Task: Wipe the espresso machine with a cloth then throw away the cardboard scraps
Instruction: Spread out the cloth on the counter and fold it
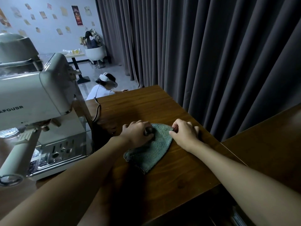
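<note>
The machine (37, 98) stands at the nine o'clock side of the table (146, 105). Its tray (61, 152) and handle (17, 154) are turned toward the person, so its front and near side look easy to reach with a wipe. Its cord (97, 110) runs along the wood just at its three o'clock. Further toward three o'clock, the left hand (138, 132) is curled down on the cloth (149, 149), fingers closed round a bunched bit of dark hem at the cloth's ten o'clock corner. The cloth lies flat on the wood between the two hands, and the rest of it spreads back toward six o'clock beside the left wrist. The right hand (184, 132) sits at the cloth's two o'clock corner, thumb and forefinger nipping the hem there. With a hand on each far corner, I judge the person is gathering or folding the cloth into a pad, most likely to ready it for the machine. No cardboard scraps show anywhere in view. The curtain (211, 54) hangs beyond the table from twelve round to three o'clock.
</note>
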